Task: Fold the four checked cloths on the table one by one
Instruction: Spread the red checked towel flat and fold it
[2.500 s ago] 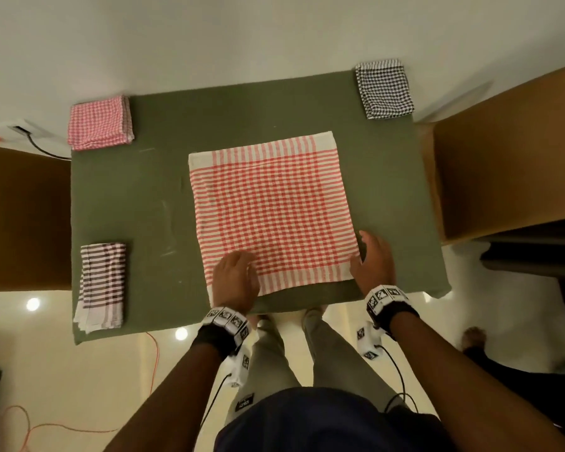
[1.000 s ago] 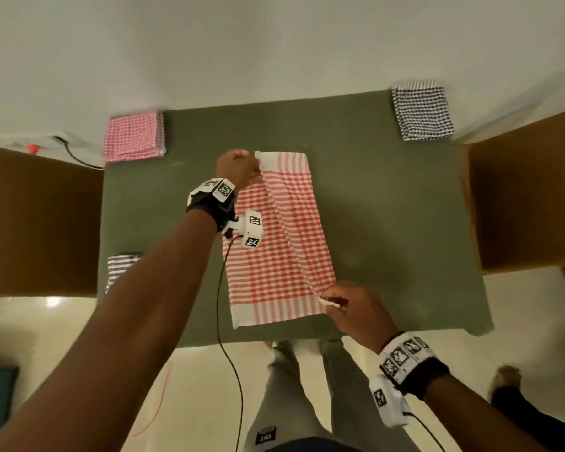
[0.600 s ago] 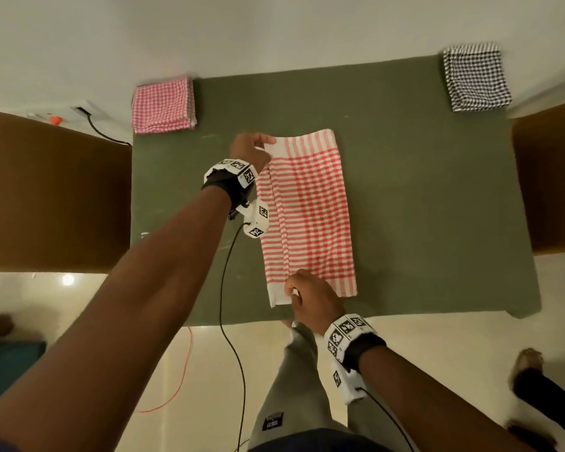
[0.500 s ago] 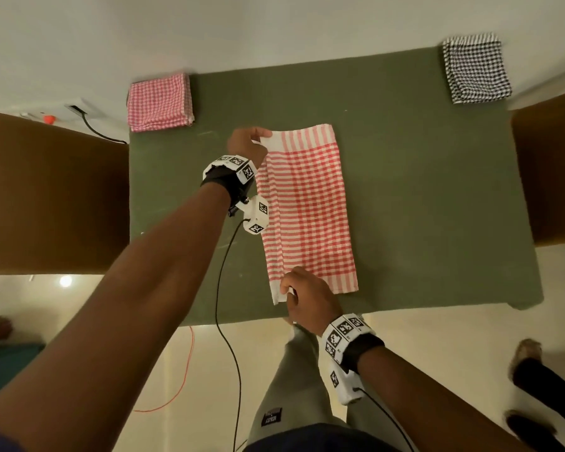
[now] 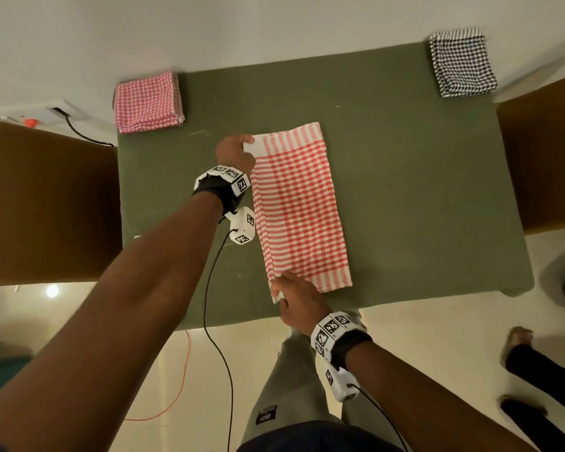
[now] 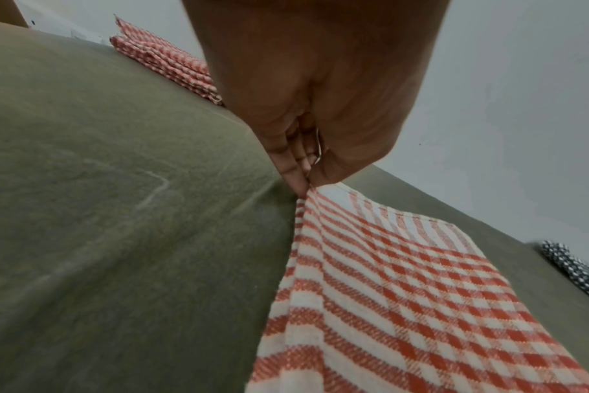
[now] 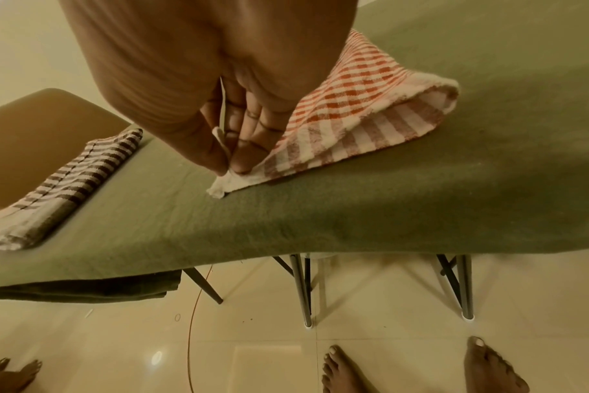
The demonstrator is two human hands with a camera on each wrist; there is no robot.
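Observation:
A red-and-white checked cloth [image 5: 299,207] lies folded in half lengthwise in the middle of the green table [image 5: 405,177]. My left hand [image 5: 238,151] pinches its far left corner [image 6: 311,191] between thumb and fingers. At the near edge, my right hand [image 5: 291,296] pinches the near left corner [image 7: 226,183], both layers together. The fold runs along the cloth's right side. A pink checked cloth [image 5: 147,101] sits folded at the far left corner, a black checked cloth [image 5: 460,62] folded at the far right. A brown striped cloth [image 7: 61,183] lies folded at the near left.
Brown chairs [image 5: 46,203] stand at the table's left and right [image 5: 545,151]. A black cable [image 5: 216,321] hangs from my left wrist, an orange cord [image 5: 177,386] lies on the floor. Another person's feet [image 5: 519,340] are at the right. My own feet [image 7: 421,367] are below the table edge.
The spread cloth was folded in half, its right side brought over to the left. Both hands now hold the matched left corners; they have barely moved in the last half second.

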